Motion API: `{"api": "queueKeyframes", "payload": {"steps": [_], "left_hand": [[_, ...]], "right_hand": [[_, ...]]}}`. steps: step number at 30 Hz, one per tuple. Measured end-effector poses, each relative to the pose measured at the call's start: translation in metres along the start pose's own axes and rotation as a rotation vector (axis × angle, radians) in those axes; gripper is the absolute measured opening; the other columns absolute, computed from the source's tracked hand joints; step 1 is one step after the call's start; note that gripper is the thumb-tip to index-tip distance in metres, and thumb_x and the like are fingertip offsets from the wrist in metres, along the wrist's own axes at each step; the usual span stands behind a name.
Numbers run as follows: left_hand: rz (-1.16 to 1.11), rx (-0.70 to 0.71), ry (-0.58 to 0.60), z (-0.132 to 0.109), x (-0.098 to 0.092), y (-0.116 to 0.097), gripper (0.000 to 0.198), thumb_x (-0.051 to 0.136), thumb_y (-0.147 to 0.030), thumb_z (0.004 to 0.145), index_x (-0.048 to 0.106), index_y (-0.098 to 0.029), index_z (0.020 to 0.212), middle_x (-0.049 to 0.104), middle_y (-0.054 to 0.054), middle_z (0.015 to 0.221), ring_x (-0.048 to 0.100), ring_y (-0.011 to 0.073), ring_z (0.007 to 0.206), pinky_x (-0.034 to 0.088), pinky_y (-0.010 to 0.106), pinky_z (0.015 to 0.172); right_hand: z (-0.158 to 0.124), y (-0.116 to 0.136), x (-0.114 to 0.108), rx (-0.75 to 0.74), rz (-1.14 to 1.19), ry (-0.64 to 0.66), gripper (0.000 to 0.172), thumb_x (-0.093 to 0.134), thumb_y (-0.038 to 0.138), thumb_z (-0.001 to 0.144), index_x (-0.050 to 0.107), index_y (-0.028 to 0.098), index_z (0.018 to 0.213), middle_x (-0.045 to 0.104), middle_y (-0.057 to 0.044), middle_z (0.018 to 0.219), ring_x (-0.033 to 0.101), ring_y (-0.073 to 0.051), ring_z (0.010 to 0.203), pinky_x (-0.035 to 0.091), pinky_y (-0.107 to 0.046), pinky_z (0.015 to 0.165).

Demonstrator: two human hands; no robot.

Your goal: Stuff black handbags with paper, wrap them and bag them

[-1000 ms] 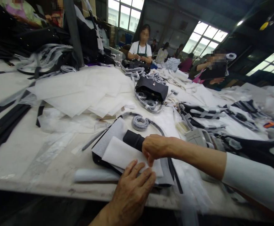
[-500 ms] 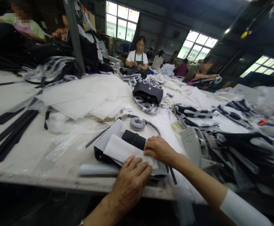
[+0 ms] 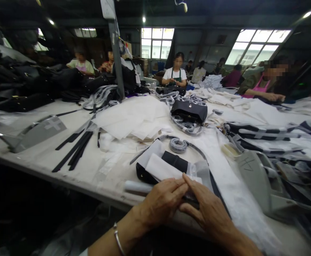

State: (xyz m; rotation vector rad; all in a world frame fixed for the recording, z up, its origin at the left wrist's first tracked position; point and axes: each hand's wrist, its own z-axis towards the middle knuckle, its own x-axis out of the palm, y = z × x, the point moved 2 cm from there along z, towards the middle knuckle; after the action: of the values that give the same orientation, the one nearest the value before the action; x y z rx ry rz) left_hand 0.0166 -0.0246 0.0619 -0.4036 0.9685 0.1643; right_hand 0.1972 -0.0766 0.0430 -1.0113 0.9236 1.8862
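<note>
Ideally, we needed light, even pressure: the paper (image 3: 161, 168) lay on the bag (image 3: 142, 173) at the front of the bench (image 3: 91, 172); our left hand (image 3: 163, 197) was loosely bent over it, right hand (image 3: 209, 202) half open, any grip indiscernible.

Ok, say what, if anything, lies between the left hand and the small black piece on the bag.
The white sheet lies between the left hand and the black piece, along the piece's near side.
</note>
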Motion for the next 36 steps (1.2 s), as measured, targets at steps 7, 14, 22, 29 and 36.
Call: {"api": "queueKeyframes", "payload": {"steps": [7,14,22,29,36], "left_hand": [[0.199,-0.182,0.067,-0.011,-0.059,0.056,0.030,0.070,-0.032,0.089,0.065,-0.020,0.117,0.070,0.004,0.120,0.058,0.0283,0.123,0.047,0.046,0.104],[0.109,-0.327,0.041,-0.030,-0.035,0.008,0.036,0.063,-0.027,0.092,0.060,-0.027,0.128,0.067,0.004,0.126,0.064,0.0253,0.115,0.054,0.042,0.092],[-0.040,-0.434,-0.137,-0.029,-0.044,0.014,0.021,0.057,-0.015,0.091,0.071,-0.024,0.104,0.059,0.007,0.134,0.063,0.0213,0.115,0.053,0.034,0.099],[0.020,-0.533,-0.170,-0.023,-0.048,0.010,0.014,0.059,-0.015,0.086,0.065,-0.023,0.096,0.060,0.003,0.105,0.065,0.0156,0.084,0.055,0.028,0.076],[0.288,-0.169,-0.169,-0.043,-0.044,0.002,0.027,0.050,-0.013,0.096,0.058,-0.020,0.121,0.065,0.007,0.110,0.065,0.0176,0.089,0.050,0.030,0.078]], "right_hand": [[0.001,-0.017,0.002,-0.185,-0.188,0.025,0.063,0.049,0.004,0.087,0.041,0.016,0.148,0.049,-0.014,0.148,0.050,-0.027,0.133,0.046,-0.046,0.108],[0.009,-0.059,-0.039,-0.297,-0.065,0.209,0.059,0.068,0.022,0.085,0.049,0.018,0.141,0.059,-0.013,0.138,0.057,-0.027,0.127,0.044,-0.049,0.109],[0.019,0.014,-0.013,-0.236,-0.049,0.161,0.070,0.064,0.026,0.087,0.035,0.016,0.150,0.047,-0.013,0.150,0.043,-0.028,0.139,0.037,-0.055,0.112],[0.015,0.020,-0.002,-0.120,-0.127,0.104,0.069,0.062,0.023,0.086,0.036,0.022,0.151,0.045,-0.009,0.152,0.038,-0.031,0.141,0.035,-0.056,0.111],[0.010,0.021,0.004,-0.159,-0.160,0.089,0.070,0.068,0.036,0.086,0.040,0.027,0.149,0.043,-0.006,0.153,0.036,-0.033,0.141,0.030,-0.056,0.113]]}}
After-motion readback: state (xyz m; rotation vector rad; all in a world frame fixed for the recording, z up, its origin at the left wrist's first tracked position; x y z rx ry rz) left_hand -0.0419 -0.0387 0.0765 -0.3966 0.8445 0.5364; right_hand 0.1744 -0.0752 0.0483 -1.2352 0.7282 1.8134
